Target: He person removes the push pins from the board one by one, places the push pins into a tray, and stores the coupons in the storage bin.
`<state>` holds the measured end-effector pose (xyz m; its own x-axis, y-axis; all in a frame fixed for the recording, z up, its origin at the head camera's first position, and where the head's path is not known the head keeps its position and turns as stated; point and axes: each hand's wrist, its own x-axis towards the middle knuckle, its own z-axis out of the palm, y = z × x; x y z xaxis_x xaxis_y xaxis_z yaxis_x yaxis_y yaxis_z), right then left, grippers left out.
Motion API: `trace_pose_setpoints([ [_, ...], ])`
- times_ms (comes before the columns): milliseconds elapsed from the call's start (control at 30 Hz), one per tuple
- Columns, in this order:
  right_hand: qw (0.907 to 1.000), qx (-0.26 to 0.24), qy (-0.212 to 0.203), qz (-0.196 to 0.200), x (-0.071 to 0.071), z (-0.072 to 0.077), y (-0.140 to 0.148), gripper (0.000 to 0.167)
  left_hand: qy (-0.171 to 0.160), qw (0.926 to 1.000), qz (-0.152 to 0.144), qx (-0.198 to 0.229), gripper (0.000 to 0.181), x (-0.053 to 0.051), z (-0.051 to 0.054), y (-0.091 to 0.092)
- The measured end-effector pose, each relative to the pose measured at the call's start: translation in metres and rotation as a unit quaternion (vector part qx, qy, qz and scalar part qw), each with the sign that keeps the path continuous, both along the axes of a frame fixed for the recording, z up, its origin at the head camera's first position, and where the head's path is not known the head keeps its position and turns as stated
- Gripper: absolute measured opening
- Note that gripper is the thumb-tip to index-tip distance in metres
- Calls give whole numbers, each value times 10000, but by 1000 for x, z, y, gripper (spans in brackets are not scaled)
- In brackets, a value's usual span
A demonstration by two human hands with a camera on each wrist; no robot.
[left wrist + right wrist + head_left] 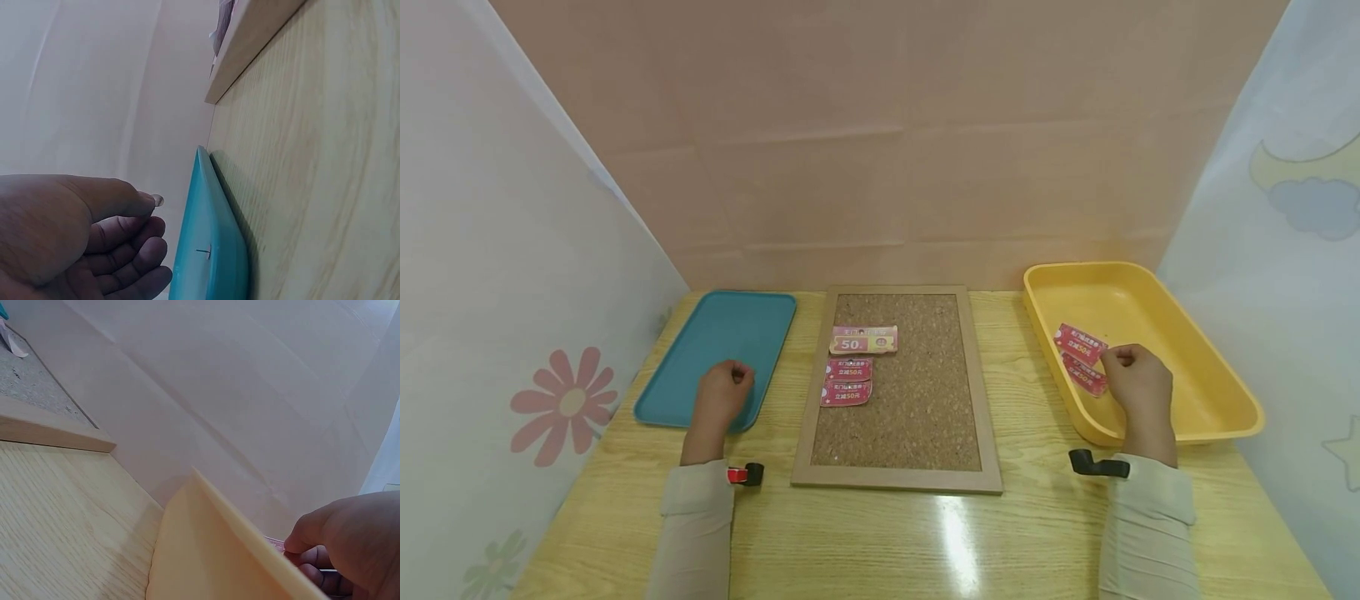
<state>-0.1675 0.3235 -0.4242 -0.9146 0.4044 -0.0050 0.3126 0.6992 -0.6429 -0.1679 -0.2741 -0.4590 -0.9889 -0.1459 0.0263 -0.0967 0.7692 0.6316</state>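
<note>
On the right, my right hand (1138, 387) pinches the edge of a red printed coupon piece (1081, 343) inside the yellow tray; it shows two panels, and I cannot tell whether it is one piece or two. Over the near part of a teal tray (651, 408), my left hand (721, 396) holds a small pale thumbtack (159, 200) between thumb and finger. Another tack (204, 251) shows in that tray. Between the hands lies a wood-framed cork board (925, 375), with a pink-and-yellow coupon (863, 342) above red coupons (847, 383) on its left side.
The deep yellow tray (1217, 375) stands at the right, its raised wall partly blocking the right wrist view. A wooden table (850, 542) carries everything. Behind rises a pinkish-brown cloth backdrop (895, 125), with pale printed sheets (490, 250) at the sides.
</note>
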Motion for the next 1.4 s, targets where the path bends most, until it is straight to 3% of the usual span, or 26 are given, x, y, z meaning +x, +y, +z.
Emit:
trace_pose_setpoints([
  [633,9999,-82,106,71,1,1,0,56,30,9999,-29,124,25,0,-3,-1],
  [833,9989,-52,460,18,2,9,-2,56,120,9998,27,133,25,-1,-1,0],
  [1167,9909,147,1327,163,6,35,-18,47,663,9973,-293,104,24,2,15,14],
  [1400,9883,-41,1495,306,8,50,-39,46,889,9949,-451,168,33,4,27,24],
])
